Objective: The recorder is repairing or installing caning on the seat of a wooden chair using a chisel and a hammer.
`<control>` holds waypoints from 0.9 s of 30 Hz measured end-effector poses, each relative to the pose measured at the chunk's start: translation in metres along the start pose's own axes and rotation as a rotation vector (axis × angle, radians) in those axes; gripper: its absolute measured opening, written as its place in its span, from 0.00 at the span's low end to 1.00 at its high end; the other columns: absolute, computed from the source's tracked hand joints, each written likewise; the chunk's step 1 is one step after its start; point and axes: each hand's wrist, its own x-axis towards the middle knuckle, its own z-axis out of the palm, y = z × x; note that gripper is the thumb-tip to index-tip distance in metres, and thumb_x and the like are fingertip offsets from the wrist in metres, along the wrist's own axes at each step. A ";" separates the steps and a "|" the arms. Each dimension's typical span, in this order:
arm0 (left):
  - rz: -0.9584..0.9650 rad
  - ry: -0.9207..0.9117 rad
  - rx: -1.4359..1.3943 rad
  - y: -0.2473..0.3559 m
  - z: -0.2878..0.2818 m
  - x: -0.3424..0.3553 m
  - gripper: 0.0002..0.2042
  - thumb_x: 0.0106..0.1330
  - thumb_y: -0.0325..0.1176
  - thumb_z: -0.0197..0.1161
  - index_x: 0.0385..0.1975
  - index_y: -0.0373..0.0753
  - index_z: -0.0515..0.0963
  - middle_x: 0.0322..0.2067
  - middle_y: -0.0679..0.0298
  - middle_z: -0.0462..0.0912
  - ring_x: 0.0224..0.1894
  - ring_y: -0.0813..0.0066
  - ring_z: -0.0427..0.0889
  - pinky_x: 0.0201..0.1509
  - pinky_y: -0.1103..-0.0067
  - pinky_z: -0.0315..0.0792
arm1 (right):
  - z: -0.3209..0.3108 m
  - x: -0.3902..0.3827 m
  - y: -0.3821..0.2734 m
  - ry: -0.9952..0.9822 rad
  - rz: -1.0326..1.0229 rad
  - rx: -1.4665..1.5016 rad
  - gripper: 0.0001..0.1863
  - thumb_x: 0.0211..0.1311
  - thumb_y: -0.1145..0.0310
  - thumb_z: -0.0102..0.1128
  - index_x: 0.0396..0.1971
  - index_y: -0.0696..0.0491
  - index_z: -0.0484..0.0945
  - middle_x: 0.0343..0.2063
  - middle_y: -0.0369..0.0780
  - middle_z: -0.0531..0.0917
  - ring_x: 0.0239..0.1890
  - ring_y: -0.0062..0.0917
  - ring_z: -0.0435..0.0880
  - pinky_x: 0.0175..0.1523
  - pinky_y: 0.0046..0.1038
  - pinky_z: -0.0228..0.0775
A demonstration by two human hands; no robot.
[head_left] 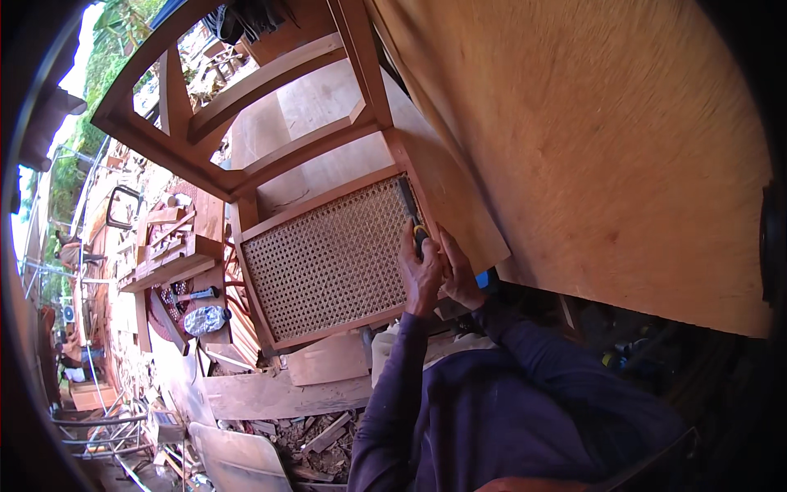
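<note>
Hammer (195, 295): left, beside plastic-wrapped bundle (206, 320).
Cane panel (328, 254): middle, set in wooden frame (325, 330).
Black-and-yellow tool (409, 202): along cane panel's right edge.
Left hand (420, 277): grip pinching tool's handle.
Right hand (461, 279): just beside left hand; grip partly hidden, can't tell.
Plywood sheet (615, 164): right.

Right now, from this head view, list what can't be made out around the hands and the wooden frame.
Lower end of the tool: head view, hidden by the left hand.
Whether the right hand touches the tool: head view, the left hand blocks the gap.
Far end of the wooden frame: head view, cut off by the top edge.
Clutter beneath the wooden sheet: head view, lost in shadow.
</note>
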 end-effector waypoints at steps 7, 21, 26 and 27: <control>-0.019 0.002 -0.157 0.016 0.020 -0.011 0.31 0.77 0.27 0.53 0.80 0.36 0.62 0.33 0.67 0.79 0.25 0.85 0.74 0.24 0.83 0.70 | 0.009 -0.012 0.021 0.012 0.173 0.495 0.37 0.75 0.69 0.55 0.80 0.60 0.58 0.66 0.50 0.79 0.65 0.35 0.82 0.66 0.33 0.75; -0.079 0.065 -0.173 0.023 0.041 -0.017 0.34 0.76 0.25 0.51 0.83 0.41 0.56 0.26 0.65 0.74 0.18 0.76 0.75 0.16 0.76 0.70 | 0.029 -0.043 0.043 -0.078 0.323 0.879 0.32 0.79 0.60 0.56 0.77 0.57 0.62 0.69 0.43 0.75 0.71 0.33 0.76 0.74 0.33 0.68; -0.066 0.093 -0.205 0.020 0.043 -0.019 0.34 0.77 0.25 0.52 0.84 0.41 0.56 0.25 0.67 0.72 0.17 0.78 0.74 0.18 0.77 0.70 | 0.025 -0.044 0.078 -0.082 0.468 1.315 0.32 0.81 0.59 0.55 0.77 0.55 0.62 0.69 0.42 0.74 0.72 0.32 0.75 0.75 0.33 0.67; -0.066 0.080 -0.245 0.016 0.038 -0.019 0.34 0.78 0.24 0.52 0.84 0.41 0.56 0.25 0.68 0.72 0.18 0.79 0.73 0.19 0.78 0.70 | 0.018 -0.071 0.083 -0.089 0.500 1.406 0.32 0.81 0.59 0.55 0.77 0.55 0.62 0.70 0.41 0.74 0.72 0.32 0.75 0.76 0.33 0.67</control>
